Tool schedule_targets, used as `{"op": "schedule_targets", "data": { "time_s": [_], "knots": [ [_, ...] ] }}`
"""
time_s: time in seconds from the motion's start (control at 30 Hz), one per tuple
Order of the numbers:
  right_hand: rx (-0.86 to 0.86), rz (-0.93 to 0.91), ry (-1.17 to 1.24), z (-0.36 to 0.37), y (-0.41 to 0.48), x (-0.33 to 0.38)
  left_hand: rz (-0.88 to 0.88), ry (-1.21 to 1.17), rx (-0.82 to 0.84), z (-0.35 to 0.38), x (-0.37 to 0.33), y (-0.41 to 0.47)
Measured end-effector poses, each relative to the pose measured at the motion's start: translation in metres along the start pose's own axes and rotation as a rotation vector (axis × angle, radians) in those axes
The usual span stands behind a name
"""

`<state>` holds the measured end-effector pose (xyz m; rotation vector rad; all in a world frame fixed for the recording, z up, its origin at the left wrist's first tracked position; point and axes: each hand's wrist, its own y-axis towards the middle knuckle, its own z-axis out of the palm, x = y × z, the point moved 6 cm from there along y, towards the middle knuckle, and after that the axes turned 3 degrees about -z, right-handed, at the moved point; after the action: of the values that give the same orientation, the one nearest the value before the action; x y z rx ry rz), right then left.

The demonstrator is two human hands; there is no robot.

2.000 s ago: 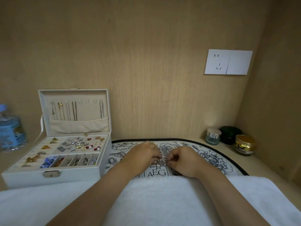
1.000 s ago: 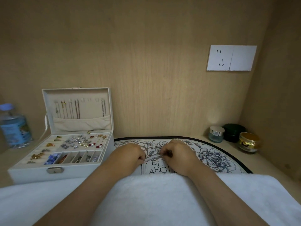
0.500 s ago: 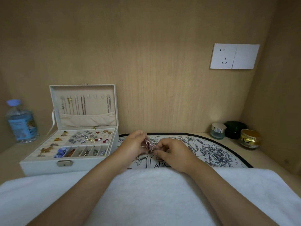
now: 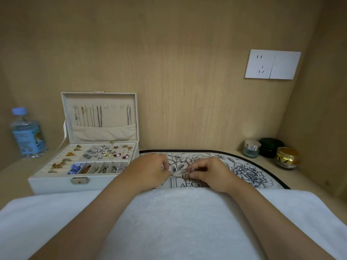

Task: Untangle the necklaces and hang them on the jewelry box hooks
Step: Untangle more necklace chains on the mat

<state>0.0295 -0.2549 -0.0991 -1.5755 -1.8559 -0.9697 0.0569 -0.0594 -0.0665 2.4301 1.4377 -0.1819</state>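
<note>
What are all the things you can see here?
jewelry box: one, white, open, desk left
hanging necklaces: about five, gold and silver, lid hooks
small jewelry: many, mixed colours, box trays
loose necklace: one, pinkish pendant, between the hands
mat: one, black-and-white floral, under the hands
towel: one, white, nearest edge
water bottle: one, blue cap, far left
jars: three, clear, dark green, gold, right corner
wall socket: one, white, upper right
left hand, right hand: two, bare, both pinching the loose necklace
</note>
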Motion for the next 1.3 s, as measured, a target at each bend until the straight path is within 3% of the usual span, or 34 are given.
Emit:
{"op": "schedule_targets", "data": {
  "time_s": [0.17,0.33,0.5,0.73,1.1,1.3],
  "knots": [
    [0.046,0.072,0.119,0.003,-0.003,-0.004,0.060,0.132,0.090,0.012,-0.004,-0.003],
    [-0.014,0.105,0.291,0.003,-0.002,-0.004,0.167,0.155,-0.039,0.014,-0.016,-0.002],
    [0.003,0.068,0.423,0.006,-0.003,0.004,-0.007,-0.547,-0.009,0.033,-0.023,0.000],
    [-0.031,-0.003,0.338,0.001,-0.001,0.005,-0.126,-0.941,0.048,0.038,-0.016,0.004],
    [-0.042,-0.035,0.296,0.001,-0.005,0.013,-0.187,-1.144,0.136,0.038,-0.014,0.003],
    [0.018,-0.023,0.221,0.002,-0.008,0.016,-0.198,-1.037,0.076,0.039,-0.014,0.004]
  ]
}}
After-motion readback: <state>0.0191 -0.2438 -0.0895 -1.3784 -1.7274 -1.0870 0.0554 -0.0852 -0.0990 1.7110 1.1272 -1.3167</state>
